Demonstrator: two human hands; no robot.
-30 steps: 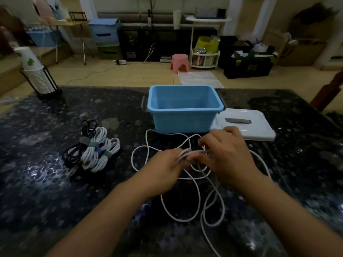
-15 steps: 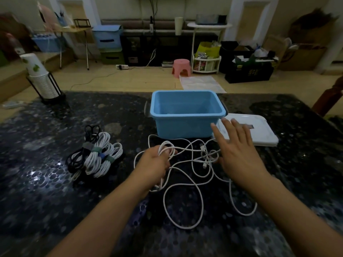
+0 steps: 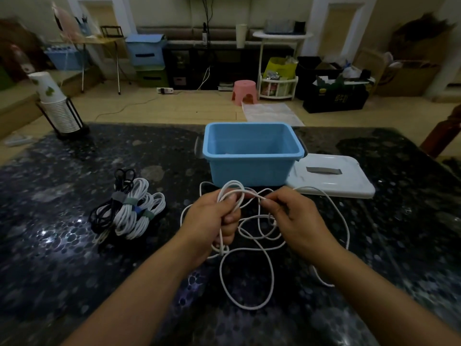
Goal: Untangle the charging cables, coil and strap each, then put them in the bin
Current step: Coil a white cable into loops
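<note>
A long white charging cable [image 3: 252, 275] lies in loose tangled loops on the dark table in front of the blue bin [image 3: 252, 168]. My left hand [image 3: 214, 221] grips a few gathered loops of it, raised just above the table. My right hand [image 3: 296, 218] pinches a strand of the same cable between thumb and fingers, close beside the left hand. To the left lies a pile of coiled, strapped cables [image 3: 132, 213], white ones and a black one. The bin stands open, its inside mostly in shadow.
The bin's white lid [image 3: 331, 181] lies flat to the right of the bin. A stack of paper cups in a black wire holder [image 3: 59, 113] stands at the table's far left corner. A dark wooden chair post [image 3: 449, 131] rises at the right edge.
My right hand, spread open over the cable half a second ago, now pinches a strand. My left hand has lifted its gathered loops higher and toward the right hand.
</note>
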